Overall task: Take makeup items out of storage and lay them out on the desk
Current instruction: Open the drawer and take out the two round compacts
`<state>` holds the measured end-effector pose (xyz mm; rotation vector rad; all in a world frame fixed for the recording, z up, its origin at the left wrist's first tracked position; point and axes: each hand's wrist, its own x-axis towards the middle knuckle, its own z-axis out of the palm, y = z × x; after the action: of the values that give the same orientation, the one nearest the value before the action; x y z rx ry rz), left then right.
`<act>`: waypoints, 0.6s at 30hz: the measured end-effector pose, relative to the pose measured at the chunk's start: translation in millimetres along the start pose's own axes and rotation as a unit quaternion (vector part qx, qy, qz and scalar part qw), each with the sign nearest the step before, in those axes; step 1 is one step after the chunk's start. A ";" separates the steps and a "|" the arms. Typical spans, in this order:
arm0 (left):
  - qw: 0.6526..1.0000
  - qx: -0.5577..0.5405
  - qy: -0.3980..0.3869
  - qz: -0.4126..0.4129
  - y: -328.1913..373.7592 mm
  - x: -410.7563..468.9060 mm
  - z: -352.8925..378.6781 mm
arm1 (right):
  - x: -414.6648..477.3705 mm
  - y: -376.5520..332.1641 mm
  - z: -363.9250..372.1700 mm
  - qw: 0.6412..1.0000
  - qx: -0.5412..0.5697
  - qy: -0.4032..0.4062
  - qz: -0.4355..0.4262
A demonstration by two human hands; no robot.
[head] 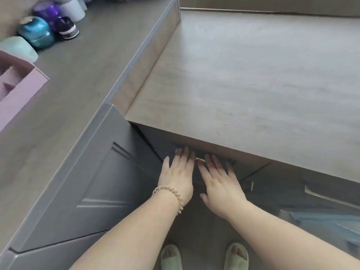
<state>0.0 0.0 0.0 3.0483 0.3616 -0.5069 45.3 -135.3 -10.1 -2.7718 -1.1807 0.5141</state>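
Observation:
A dark grey drawer front [167, 147] sits just under the edge of the light wooden desk top [253, 78]. A thin metal handle [200, 159] on it shows between my two hands. My left hand [178, 174], with a beaded bracelet on the wrist, lies flat with straight fingers on the drawer front left of the handle. My right hand [218, 178] lies flat beside it, its fingertips reaching up under the desk edge. Neither hand holds anything. No makeup item from the drawer is visible.
A higher grey cabinet [93, 182] with a panelled door stands at the left. Its top carries a teal jar [37, 33], purple bottles [48, 12], a dark jar [67, 28], a white cup [72, 9] and a pink divided box [17, 84]. Another drawer with a handle [327, 197] lies at the right.

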 end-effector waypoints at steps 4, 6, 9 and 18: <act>0.998 0.019 0.025 0.059 -17.6 18.5 18.6 | 10.9 -10.8 23.4 0.997 -0.018 0.027 0.064; 0.996 0.008 0.038 0.081 -22.4 20.7 25.8 | 14.0 -15.6 35.9 0.995 -0.018 0.040 0.089; 0.994 0.024 0.052 0.096 -28.4 17.4 34.0 | 13.7 -20.6 40.9 0.993 -0.039 0.055 0.099; 0.995 0.030 -0.009 0.095 -32.9 -40.4 52.7 | -33.4 -55.0 58.9 0.994 -0.037 0.031 0.096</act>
<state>-61.4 19.4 -36.6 3.0892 0.0564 -0.5413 -33.7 -123.8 -45.1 -2.9586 -0.9450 0.4021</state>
